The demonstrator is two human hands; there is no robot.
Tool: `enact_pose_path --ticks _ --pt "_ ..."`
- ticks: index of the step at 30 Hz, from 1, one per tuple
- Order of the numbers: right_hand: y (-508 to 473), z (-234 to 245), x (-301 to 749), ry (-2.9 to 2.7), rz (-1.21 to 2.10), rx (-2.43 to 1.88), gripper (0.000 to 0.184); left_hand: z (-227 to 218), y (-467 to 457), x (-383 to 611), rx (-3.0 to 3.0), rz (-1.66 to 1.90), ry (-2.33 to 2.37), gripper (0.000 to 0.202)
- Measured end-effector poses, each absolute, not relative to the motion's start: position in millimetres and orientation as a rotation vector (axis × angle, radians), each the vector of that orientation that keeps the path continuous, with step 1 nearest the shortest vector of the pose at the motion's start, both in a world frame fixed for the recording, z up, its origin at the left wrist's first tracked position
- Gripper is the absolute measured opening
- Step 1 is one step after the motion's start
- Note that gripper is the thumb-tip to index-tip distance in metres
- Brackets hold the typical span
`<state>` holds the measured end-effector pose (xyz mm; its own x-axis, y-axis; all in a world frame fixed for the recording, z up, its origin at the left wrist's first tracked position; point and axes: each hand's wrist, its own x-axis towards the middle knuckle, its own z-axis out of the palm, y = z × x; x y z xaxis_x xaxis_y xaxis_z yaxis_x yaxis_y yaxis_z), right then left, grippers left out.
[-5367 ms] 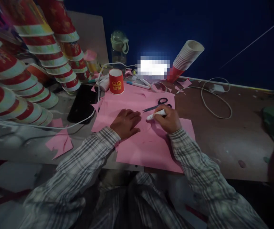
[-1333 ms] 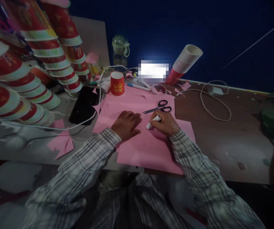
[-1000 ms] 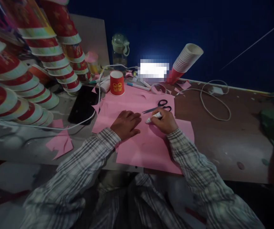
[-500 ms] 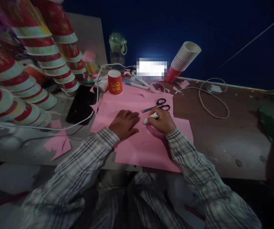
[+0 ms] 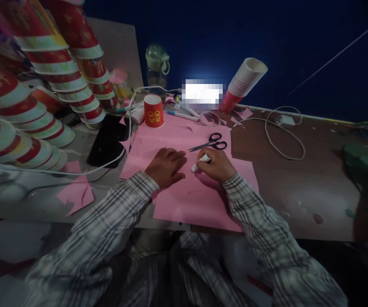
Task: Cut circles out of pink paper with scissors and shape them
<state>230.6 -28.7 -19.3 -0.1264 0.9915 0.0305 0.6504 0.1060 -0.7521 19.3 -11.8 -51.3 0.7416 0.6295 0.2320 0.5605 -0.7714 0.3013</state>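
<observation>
Pink paper sheets (image 5: 190,200) lie on the table in front of me. My left hand (image 5: 166,166) rests flat on the paper, fingers stretched out. My right hand (image 5: 214,164) is closed around a white marker (image 5: 200,162), whose tip touches the paper just right of my left fingers. Black scissors (image 5: 209,143) lie on the paper just beyond my right hand.
A red paper cup (image 5: 153,111) stands upside down at the paper's far edge. Stacks of red-and-white cups (image 5: 43,81) fill the left side; another stack (image 5: 243,81) lies tilted at the back. A black phone (image 5: 107,138), white cables (image 5: 283,136), pens (image 5: 180,115) and pink scraps (image 5: 75,194) lie around.
My right hand has shifted the marker slightly back and forth over the paper and now sits a little lower and nearer my left hand. The left hand has stayed put.
</observation>
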Motion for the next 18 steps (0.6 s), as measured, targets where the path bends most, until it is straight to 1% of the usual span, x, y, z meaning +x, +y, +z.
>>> enact_pose_path --ticks 2,8,13,18 --pt "-29 -18 234 -1.787 0.874 -1.549 0.003 -53 -11 19 2.727 0.492 0.937 0.047" --pt "-24 -18 252 -1.192 0.884 -1.336 0.007 -54 -12 18 2.723 0.51 0.931 0.044" --pt "-23 -23 248 -1.181 0.889 -1.362 0.011 -52 -13 19 2.775 0.527 0.878 0.036" --pt "-21 -29 247 -1.239 0.964 -1.392 0.012 -53 -12 23 2.664 0.784 0.912 0.024"
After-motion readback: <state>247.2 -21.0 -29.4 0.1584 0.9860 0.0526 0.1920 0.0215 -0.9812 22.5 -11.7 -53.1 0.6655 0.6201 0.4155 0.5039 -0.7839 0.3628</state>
